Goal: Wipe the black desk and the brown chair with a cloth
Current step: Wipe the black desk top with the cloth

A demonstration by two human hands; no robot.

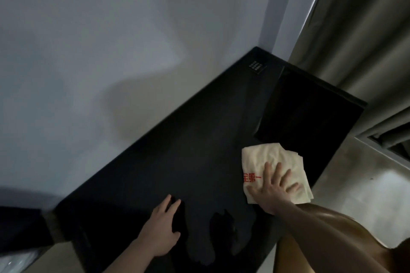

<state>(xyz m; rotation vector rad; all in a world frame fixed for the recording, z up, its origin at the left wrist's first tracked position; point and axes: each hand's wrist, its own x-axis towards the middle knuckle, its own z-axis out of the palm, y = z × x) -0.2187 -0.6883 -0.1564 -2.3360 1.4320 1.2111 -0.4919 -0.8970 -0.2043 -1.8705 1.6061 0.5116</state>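
Observation:
The black desk [188, 150] runs along a pale wall from lower left to upper right. A folded cream cloth [261, 159] with red printed characters lies flat on its right part. My right hand [271, 188] presses on the cloth with straight, spread fingers. My left hand [160, 228] rests flat on the bare desk top near the front edge, fingers straight, holding nothing. The brown chair [332, 235] shows as a glossy curved back at the lower right, partly behind my right forearm.
A flat black pad [304, 108] lies on the desk's far right part, just beyond the cloth. A small dark label [257, 66] sits near the far corner. Grey curtains [366, 40] hang at the right over a pale floor [366, 184].

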